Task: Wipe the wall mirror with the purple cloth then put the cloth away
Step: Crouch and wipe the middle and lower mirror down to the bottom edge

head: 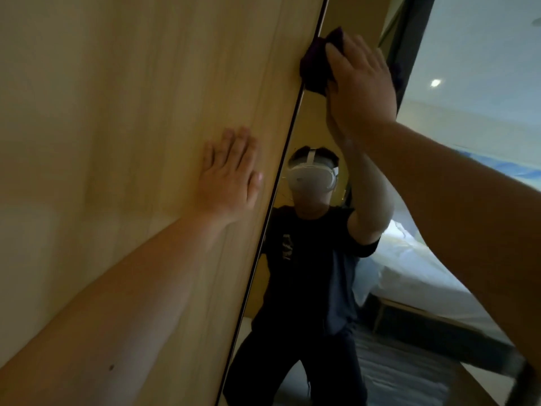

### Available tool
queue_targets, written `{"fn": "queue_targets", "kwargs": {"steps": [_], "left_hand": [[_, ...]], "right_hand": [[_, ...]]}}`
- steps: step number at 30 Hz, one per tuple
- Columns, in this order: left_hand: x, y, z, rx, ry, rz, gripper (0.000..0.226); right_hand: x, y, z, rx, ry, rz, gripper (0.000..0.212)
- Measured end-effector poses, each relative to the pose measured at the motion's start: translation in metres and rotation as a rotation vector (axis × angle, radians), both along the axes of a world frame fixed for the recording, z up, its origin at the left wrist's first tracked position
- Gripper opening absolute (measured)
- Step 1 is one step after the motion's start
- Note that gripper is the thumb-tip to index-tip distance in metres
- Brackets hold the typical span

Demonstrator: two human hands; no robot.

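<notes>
1. R hand [358, 83] raised high, fingers straight and together, palm flat on the purple cloth [314, 68]. No pinch or curl visible; cloth is held by pressure against the glass only. Prob. reason: a flat palm spreads the load, so more cloth touches the surface per stroke.
2. Cloth loc: bunched, upper part of the wall mirror [316, 259], right at its left edge; a fold overlaps the thin dark frame edge [281, 159]. Some purple also shows beyond the hand's far side.
3. L hand [229, 171] lies flat on the wood panel [117, 112] just beside the mirror, fingers extended, holding nothing. Judged as a brace: steadies the body while the R arm reaches up.
4. Reflection shows the person w/ head-worn camera rig, plus a bed behind.
5. Stage est.: wiping step underway, top-left zone. Lower glass not yet covered, as far as I can judge; cloth not put away.
6. Risk: cloth could slip from under the open palm, since nothing grips it.
</notes>
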State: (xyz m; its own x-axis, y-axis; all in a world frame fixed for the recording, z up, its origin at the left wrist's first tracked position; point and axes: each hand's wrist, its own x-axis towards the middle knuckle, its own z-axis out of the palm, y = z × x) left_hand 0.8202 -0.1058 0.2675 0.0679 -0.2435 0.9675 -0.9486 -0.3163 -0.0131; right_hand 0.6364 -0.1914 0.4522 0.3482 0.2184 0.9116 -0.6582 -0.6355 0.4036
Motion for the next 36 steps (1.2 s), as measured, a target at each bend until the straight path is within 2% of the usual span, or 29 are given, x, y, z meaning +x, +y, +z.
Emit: {"fn": "queue_targets", "kwargs": {"steps": [6, 11, 14, 17, 21, 27, 32, 36], "left_hand": [[0.003, 0.0, -0.002, -0.029, -0.031, 0.003, 0.06], [0.002, 0.003, 0.001, -0.01, -0.013, -0.022, 0.062], [0.002, 0.004, 0.001, 0.007, -0.01, -0.018, 0.061], [0.002, 0.004, 0.001, 0.027, -0.005, -0.016, 0.062], [0.004, 0.002, 0.001, 0.026, -0.007, 0.003, 0.061], [0.002, 0.007, 0.003, 0.102, 0.033, 0.042, 0.063], [-0.001, 0.012, 0.005, 0.141, 0.057, 0.042, 0.064], [-0.01, 0.016, -0.006, 0.071, 0.106, -0.029, 0.063]], "right_hand": [[-0.015, 0.016, -0.081, 0.047, 0.206, -0.049, 0.062], [-0.036, 0.021, -0.217, 0.128, 0.434, -0.031, 0.074], [-0.039, 0.021, -0.3, 0.139, 0.575, -0.021, 0.068], [-0.039, 0.026, -0.352, 0.123, 0.658, -0.031, 0.065], [-0.038, 0.031, -0.36, 0.165, 0.649, -0.026, 0.059], [-0.051, 0.034, -0.346, 0.234, 0.687, 0.063, 0.069], [-0.1, 0.025, -0.323, 0.292, 0.52, 0.109, 0.066], [-0.15, 0.014, -0.305, 0.287, 0.395, 0.126, 0.058]]}}
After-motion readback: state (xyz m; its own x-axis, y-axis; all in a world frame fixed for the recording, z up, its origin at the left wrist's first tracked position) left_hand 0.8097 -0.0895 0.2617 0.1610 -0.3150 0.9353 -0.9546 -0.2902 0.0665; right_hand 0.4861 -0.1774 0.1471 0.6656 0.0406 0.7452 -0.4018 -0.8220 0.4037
